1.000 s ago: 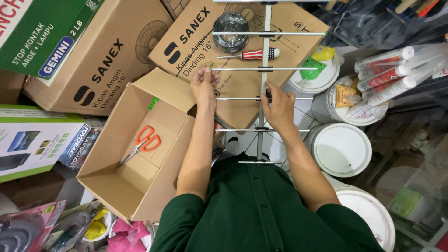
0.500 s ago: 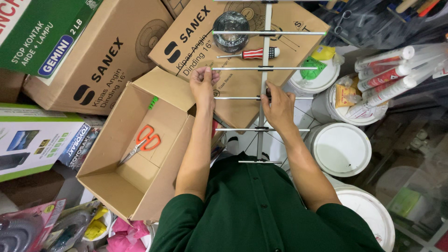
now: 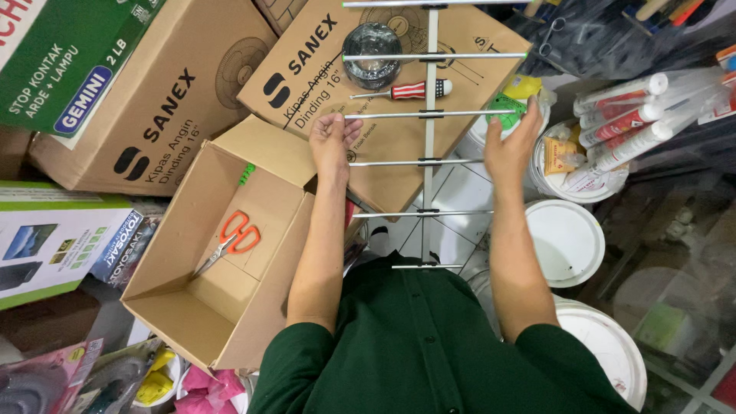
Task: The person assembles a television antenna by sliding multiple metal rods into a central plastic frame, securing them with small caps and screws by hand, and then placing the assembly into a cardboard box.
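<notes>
A silver antenna (image 3: 426, 184) with a long central boom and several cross rods lies in front of me over a flat cardboard box (image 3: 399, 146). My left hand (image 3: 333, 142) pinches the left end of one cross rod (image 3: 429, 114). At that rod's right end, my right hand (image 3: 510, 146) has its fingers spread and touches the tip. Both arms wear dark green sleeves. Just beyond the rod lie a screwdriver (image 3: 406, 90) with a red-and-white handle and a black coil of cable (image 3: 372, 54).
An open cardboard box (image 3: 192, 307) at my left holds orange-handled scissors (image 3: 234, 238). More cartons (image 3: 153, 115) are stacked at the far left. White buckets with lids (image 3: 563, 241) and several sealant tubes (image 3: 629, 115) crowd the right side.
My right hand has slid from the boom out to the right end of a higher cross rod. My left hand has shifted slightly to that rod's left end.
</notes>
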